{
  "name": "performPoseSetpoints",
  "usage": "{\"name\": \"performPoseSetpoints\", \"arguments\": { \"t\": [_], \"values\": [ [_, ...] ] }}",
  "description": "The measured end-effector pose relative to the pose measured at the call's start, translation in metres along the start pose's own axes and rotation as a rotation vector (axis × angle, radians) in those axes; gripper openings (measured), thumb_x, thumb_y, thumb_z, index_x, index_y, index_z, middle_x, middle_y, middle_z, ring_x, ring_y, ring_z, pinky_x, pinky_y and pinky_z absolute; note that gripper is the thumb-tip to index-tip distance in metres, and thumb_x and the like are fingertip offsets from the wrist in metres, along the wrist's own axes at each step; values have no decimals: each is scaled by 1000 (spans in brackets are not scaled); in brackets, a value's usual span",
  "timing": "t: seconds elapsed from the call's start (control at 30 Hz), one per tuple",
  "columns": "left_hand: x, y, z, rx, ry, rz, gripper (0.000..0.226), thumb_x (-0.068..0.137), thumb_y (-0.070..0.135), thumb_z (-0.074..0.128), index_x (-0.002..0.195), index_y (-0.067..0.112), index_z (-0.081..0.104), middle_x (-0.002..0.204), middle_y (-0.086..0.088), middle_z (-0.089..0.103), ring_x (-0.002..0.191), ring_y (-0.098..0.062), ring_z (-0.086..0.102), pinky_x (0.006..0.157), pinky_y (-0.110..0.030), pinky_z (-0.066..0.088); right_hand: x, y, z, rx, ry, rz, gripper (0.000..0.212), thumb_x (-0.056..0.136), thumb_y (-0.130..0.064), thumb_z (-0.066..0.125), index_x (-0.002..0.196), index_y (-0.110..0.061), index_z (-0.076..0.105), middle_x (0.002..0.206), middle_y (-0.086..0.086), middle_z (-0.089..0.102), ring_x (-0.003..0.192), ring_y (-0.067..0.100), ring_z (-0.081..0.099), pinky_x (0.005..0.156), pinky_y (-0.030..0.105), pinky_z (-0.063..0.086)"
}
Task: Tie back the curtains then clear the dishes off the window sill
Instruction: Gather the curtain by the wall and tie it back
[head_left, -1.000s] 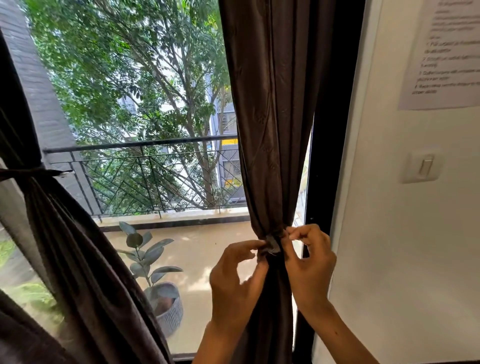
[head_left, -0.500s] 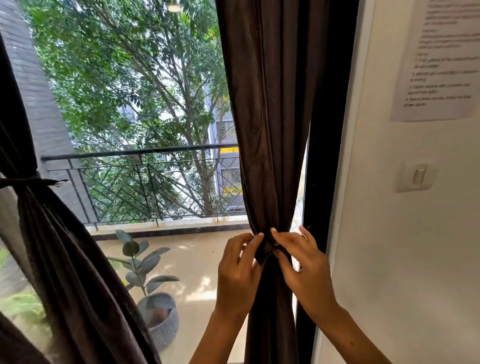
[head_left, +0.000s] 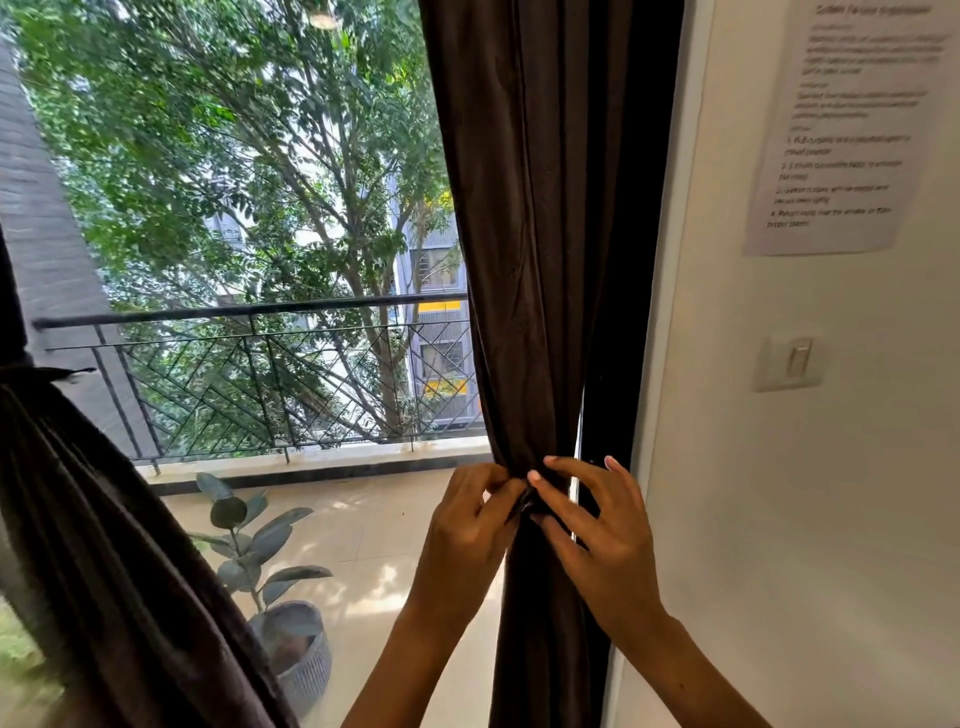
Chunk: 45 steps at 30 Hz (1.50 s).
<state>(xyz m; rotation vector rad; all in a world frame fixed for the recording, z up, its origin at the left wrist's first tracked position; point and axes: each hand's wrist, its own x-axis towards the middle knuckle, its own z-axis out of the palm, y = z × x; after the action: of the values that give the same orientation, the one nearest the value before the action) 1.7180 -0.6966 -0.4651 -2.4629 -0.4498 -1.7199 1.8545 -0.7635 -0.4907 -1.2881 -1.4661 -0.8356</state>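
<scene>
The left hand (head_left: 467, 530) and right hand (head_left: 597, 535) are met at the gathered waist of the right curtain (head_left: 524, 260), fingers curled and pinching its tie (head_left: 525, 505), which is largely hidden between them. The left curtain (head_left: 104, 545), cut off at the edge, is bound already. A blurred notice (head_left: 847, 130) is seen on the wall. Beyond the glass, a potted plant (head_left: 275, 587) and railing (head_left: 260, 374) are noted.

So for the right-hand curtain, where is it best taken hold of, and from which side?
Probably at the cinched waist of the right curtain, where the cloth is gathered into a narrow bundle. Above that it spreads too wide to close fingers around. Come in from the front, one hand on each flank, as the left hand and right hand do now, pinching the tie-back between them.
</scene>
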Motion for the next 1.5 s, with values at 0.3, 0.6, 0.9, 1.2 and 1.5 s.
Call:
{"name": "performPoseSetpoints", "arguments": {
  "t": [0.3,0.6,0.9,1.2,1.5],
  "values": [
    [-5,-3,-3,-60,54,47,15,86,13,60,99,7,63,93,-3,59,84,-15,56,83,-11,40,9,18,15,-134,48,-139,16,94,-22,55,101,-12,64,92,9,69,97,17,56,110,46,29],
    [-6,-13,3,104,22,55,22,94,14,52,103,1,67,98,-10,59,88,-22,51,76,-22,40,26,14,9,-21,-102,-148,30,103,-37,28,103,-19,52,98,2,60,98,18,51,110,45,19],
    [-4,-2,-16,29,-38,14,17,95,27,50,99,15,61,99,2,52,89,-17,48,73,-21,39,4,3,-10,-125,113,-256,13,88,-26,68,95,-15,64,102,2,62,92,20,58,79,39,46],
    [-14,10,-37,-173,-57,-230,19,89,31,56,95,20,69,97,11,48,96,-1,39,83,-8,29,10,-9,-14,-154,143,-353,28,83,-24,73,107,-17,61,106,0,60,95,19,57,80,39,42],
    [-11,21,-44,-408,30,-536,18,89,39,52,77,32,64,85,9,54,86,-12,51,73,-14,36,21,-28,-18,-40,121,-412,16,89,-17,67,104,-20,64,105,-4,61,91,14,57,75,33,38]
  ]
}}
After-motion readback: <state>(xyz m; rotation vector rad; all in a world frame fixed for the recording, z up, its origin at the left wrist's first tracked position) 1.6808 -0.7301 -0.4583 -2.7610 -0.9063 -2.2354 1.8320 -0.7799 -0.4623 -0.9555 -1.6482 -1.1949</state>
